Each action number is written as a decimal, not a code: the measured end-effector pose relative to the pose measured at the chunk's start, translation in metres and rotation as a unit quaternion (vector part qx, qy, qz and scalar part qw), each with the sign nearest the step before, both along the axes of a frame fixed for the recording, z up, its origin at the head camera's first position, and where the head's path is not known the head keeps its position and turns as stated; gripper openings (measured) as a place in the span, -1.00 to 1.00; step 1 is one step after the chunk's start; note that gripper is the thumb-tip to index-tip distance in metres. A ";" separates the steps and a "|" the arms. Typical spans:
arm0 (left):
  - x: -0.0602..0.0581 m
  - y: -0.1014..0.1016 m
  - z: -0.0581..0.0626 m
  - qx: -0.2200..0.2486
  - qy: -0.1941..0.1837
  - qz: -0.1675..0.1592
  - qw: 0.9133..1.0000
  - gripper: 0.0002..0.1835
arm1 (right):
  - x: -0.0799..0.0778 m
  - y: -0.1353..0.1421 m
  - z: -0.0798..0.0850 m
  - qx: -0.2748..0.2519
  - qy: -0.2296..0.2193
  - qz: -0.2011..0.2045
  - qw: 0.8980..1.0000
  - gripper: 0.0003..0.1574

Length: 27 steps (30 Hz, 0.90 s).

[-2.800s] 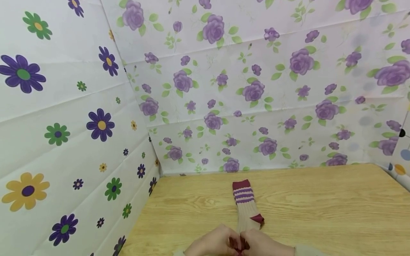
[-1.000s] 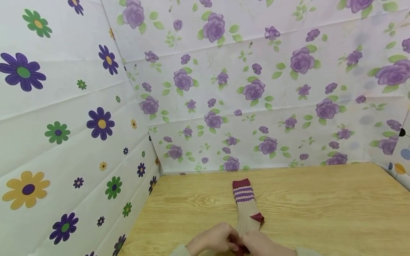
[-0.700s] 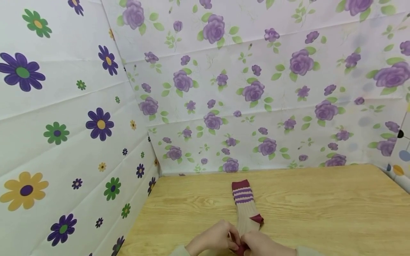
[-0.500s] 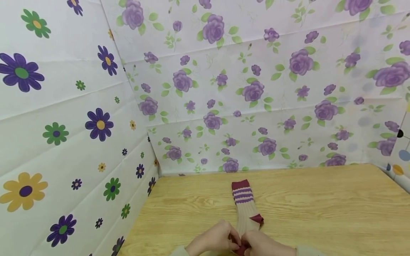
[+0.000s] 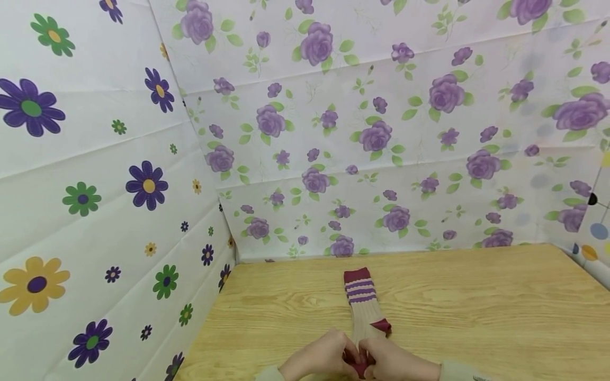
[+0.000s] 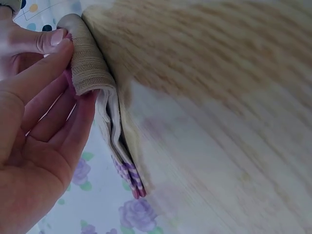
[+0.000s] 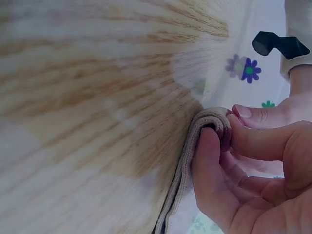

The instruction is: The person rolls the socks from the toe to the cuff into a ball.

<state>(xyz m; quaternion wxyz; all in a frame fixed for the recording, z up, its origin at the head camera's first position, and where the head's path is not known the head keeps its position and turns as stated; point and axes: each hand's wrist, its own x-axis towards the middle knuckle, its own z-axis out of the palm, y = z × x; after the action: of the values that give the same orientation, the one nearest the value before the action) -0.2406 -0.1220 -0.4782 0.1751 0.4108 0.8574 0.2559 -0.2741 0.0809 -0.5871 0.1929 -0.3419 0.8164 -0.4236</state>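
A pair of beige ribbed socks point(image 5: 366, 309) with maroon cuffs, purple stripes and a maroon heel lies on the table, cuffs pointing away from me. In the left wrist view, the near end of the socks point(image 6: 90, 63) is curled over into a roll, and the layers lie stacked behind it. My left hand point(image 5: 321, 353) pinches the maroon toe part from the left with thumb and fingers. From the right, my right hand point(image 5: 393, 361) grips the same roll; the right wrist view shows its index finger tucked inside the fold point(image 7: 212, 122). The fingers of both hands nearly meet.
The wood-grain table point(image 5: 476, 307) spreads around the socks. A white sheet with purple roses point(image 5: 376, 136) stands behind it, and a daisy-patterned sheet point(image 5: 147, 185) rises along the left side. A dark object point(image 7: 280, 45) sits by the left sleeve.
The socks stay where they were on the table. Both hands keep at the toe end; their fingers have shifted grip slightly and drawn close together around the maroon part.
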 end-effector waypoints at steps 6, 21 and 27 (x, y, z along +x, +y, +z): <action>0.000 0.001 0.001 -0.001 -0.017 0.014 1.000 -0.91 | 0.021 -0.002 0.038 0.027 0.042 -0.005 0.999 -0.79; -0.006 0.006 0.000 -0.002 0.004 0.059 0.998 -0.97 | 0.056 -0.011 0.097 0.056 0.082 -0.064 0.993 -0.87; -0.001 0.009 -0.002 0.021 -0.038 0.139 0.989 -0.96 | 0.059 -0.012 0.096 0.074 0.105 -0.060 0.990 -0.84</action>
<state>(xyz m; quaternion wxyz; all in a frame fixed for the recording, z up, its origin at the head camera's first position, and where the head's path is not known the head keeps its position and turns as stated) -0.2420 -0.1127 -0.4805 0.1611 0.2810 0.8934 0.3114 -0.2148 0.0693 -0.4912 0.1056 -0.3198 0.8800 -0.3348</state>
